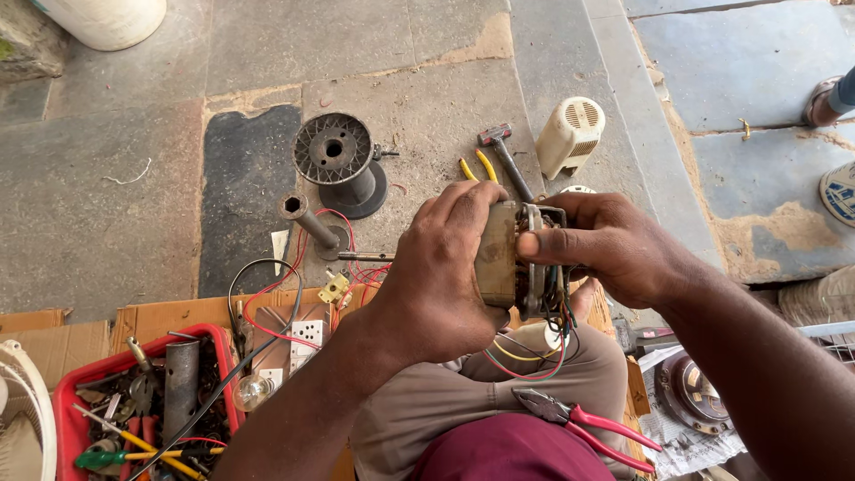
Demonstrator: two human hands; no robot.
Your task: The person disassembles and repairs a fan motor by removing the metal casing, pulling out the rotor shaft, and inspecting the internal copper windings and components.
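Note:
Both my hands hold a small electric motor above my lap. My left hand wraps around its dull metal housing from the left. My right hand grips the frame end from the right, thumb pressed on the front edge. Red, yellow, green and black wires hang from the motor's underside down onto my knee. Red-handled pliers lie on my thigh, just below my hands.
On the stone floor beyond are a black spool, a metal pipe stand, a hammer, yellow-handled pliers and a cream plastic cover. A red basket of tools sits at lower left, a switch board on cardboard, another person's feet at far right.

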